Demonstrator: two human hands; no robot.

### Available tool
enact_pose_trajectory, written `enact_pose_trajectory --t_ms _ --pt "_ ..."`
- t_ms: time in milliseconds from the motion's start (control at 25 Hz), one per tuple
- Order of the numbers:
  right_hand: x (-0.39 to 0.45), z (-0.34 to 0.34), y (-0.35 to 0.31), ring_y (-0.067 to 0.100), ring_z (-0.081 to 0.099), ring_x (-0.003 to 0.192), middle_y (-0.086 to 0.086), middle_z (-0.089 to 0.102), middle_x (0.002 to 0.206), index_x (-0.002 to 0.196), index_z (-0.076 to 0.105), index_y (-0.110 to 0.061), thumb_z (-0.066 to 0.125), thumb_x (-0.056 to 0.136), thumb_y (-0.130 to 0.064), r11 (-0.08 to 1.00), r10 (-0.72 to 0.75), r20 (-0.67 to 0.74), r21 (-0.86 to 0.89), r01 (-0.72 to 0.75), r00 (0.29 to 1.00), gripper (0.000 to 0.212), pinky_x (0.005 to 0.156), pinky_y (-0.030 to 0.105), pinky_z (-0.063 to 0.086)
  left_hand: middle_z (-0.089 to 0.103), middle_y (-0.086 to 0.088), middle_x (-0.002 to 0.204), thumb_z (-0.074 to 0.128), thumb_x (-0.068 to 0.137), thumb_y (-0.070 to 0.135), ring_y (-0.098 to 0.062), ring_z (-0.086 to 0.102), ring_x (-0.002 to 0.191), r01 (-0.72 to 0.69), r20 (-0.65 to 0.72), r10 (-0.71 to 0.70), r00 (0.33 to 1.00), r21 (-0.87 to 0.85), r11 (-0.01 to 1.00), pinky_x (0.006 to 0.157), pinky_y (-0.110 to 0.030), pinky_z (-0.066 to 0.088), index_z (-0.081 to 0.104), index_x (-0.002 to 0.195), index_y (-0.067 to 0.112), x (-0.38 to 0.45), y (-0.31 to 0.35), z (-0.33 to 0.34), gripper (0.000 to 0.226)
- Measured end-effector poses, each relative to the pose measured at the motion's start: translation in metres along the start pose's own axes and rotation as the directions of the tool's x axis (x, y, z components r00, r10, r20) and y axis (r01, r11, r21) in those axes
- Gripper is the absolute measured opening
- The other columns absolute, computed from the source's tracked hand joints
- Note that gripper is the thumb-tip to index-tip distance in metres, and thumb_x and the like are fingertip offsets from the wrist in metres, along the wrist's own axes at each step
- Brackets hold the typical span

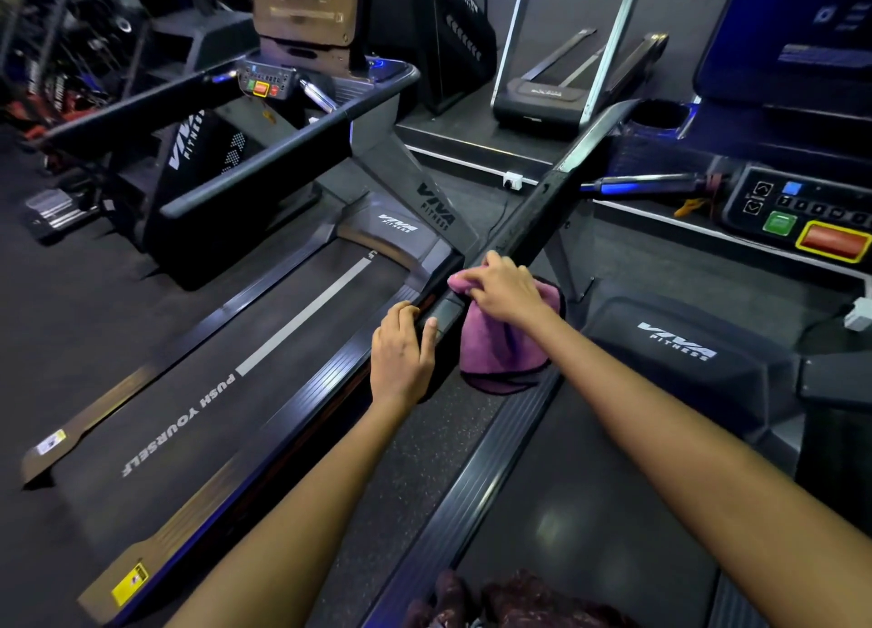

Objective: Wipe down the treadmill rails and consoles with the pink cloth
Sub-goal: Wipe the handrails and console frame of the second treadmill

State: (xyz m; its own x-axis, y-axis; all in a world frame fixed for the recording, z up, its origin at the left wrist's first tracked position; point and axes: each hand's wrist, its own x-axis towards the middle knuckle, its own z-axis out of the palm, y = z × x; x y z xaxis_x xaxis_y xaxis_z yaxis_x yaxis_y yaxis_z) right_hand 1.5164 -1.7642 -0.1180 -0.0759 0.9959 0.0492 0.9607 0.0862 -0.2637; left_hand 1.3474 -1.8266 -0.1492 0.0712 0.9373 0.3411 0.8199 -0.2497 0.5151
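A black handrail (pixel 542 207) of the right treadmill runs diagonally from the cup holder down to the middle of the view. My right hand (pixel 507 292) grips the pink cloth (pixel 500 344) on the rail's near end, and the cloth hangs down on the right side of the rail. My left hand (pixel 401 349) holds the rail's end just below the cloth, fingers curled over its left edge and thumb on top. The right treadmill's console (pixel 802 212) with green and red buttons sits at the right edge.
A second treadmill with a "PUSH YOURSELF" belt (pixel 226 382) lies to the left, its rails (pixel 255 165) and console (pixel 264 85) further back. A smaller treadmill (pixel 542 94) stands on a raised platform behind. Speckled floor (pixel 415 462) runs between the two machines.
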Motion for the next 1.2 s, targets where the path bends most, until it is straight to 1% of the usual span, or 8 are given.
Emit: enact_pose_trajectory --t_ms 160,360,480,640,760,920,1040,1200 --pt "-0.005 0.008 -0.049 0.029 0.045 0.111 0.006 0.047 0.116 0.104 0.065 -0.029 0.049 0.091 -0.024 0.978 -0.012 -0.07 -0.207 -0.003 0.997 0.022 0.087 0.041 0.035 0.054 -0.006 0.118 0.023 0.091 0.049 -0.025 0.052 0.104 -0.018 -0.003 0.018 1.0 0.011 1.0 0.087 -0.032 0.036 0.053 0.109 0.006 -0.001 -0.003 0.001 0.055" --pt "-0.034 0.016 0.015 0.026 0.048 0.106 0.008 0.046 0.114 0.126 0.056 -0.034 0.058 0.088 -0.027 0.97 -0.179 -0.025 0.165 0.181 0.984 0.039 0.089 0.042 0.042 0.054 -0.003 0.12 0.024 0.091 0.05 -0.022 0.053 0.104 -0.002 0.051 0.003 0.999 -0.017 1.0 0.086 -0.033 0.037 0.053 0.111 0.009 -0.001 0.0 -0.001 0.054" --pt "-0.005 0.013 0.027 0.028 0.048 0.107 0.009 0.044 0.109 0.121 0.06 -0.036 0.055 0.09 -0.029 0.96 -0.001 -0.016 0.28 0.006 1.0 0.032 0.091 0.047 0.043 0.045 0.004 0.133 0.033 0.093 0.046 -0.016 0.048 0.118 -0.031 0.307 0.062 0.95 -0.104 0.994 0.092 -0.033 0.039 0.047 0.126 0.017 0.009 -0.011 -0.006 0.047" --pt "0.004 0.018 -0.012 0.032 0.042 0.111 0.011 0.043 0.117 0.113 0.063 -0.026 0.048 0.093 -0.028 0.974 0.174 -0.115 0.166 -0.153 0.978 0.025 0.091 0.051 0.038 0.026 0.005 0.151 0.033 0.101 0.031 -0.012 0.03 0.137 -0.078 0.511 0.123 0.851 -0.109 0.991 0.106 -0.022 0.023 0.029 0.145 0.018 0.017 -0.021 -0.015 0.046" --pt "-0.032 0.051 -0.022 0.031 0.045 0.108 0.011 0.046 0.119 0.118 0.063 -0.024 0.053 0.091 -0.023 0.93 0.16 -0.235 0.361 -0.066 0.959 0.029 0.09 0.047 0.042 0.028 0.008 0.152 0.029 0.101 0.034 -0.007 0.028 0.138 -0.053 0.454 0.079 0.888 -0.071 0.996 0.104 -0.018 0.023 0.031 0.144 0.024 0.01 -0.018 -0.015 0.045" --pt "-0.062 0.085 -0.043 0.032 0.056 0.098 0.017 0.053 0.107 0.123 0.061 -0.013 0.065 0.083 -0.01 0.653 0.39 -0.317 0.757 -0.017 0.864 0.04 0.09 0.043 0.048 0.052 0.003 0.137 0.013 0.087 0.054 -0.011 0.049 0.125 -0.025 0.182 0.029 0.983 -0.026 0.999 0.091 -0.014 0.034 0.055 0.13 0.019 -0.009 -0.011 -0.012 0.07" --pt "-0.068 0.09 -0.054 0.029 0.053 0.107 0.019 0.052 0.113 0.127 0.057 -0.011 0.061 0.085 -0.027 0.539 0.469 -0.276 0.842 -0.024 0.839 0.045 0.097 0.035 0.043 0.053 -0.001 0.136 0.01 0.085 0.054 -0.014 0.049 0.126 -0.087 0.181 0.083 0.98 0.017 0.996 0.095 -0.016 0.034 0.056 0.129 0.015 -0.01 -0.011 -0.011 0.074" --pt "-0.075 0.107 -0.057 0.031 0.045 0.123 0.013 0.052 0.13 0.135 0.046 -0.02 0.039 0.083 -0.056 0.663 0.436 -0.359 0.748 -0.025 0.825 0.064 0.102 0.042 0.035 0.053 -0.001 0.136 0.022 0.092 0.042 -0.013 0.046 0.128 -0.055 0.193 0.065 0.979 -0.058 0.997 0.097 -0.009 0.026 0.056 0.129 0.012 -0.008 -0.01 -0.012 0.058"
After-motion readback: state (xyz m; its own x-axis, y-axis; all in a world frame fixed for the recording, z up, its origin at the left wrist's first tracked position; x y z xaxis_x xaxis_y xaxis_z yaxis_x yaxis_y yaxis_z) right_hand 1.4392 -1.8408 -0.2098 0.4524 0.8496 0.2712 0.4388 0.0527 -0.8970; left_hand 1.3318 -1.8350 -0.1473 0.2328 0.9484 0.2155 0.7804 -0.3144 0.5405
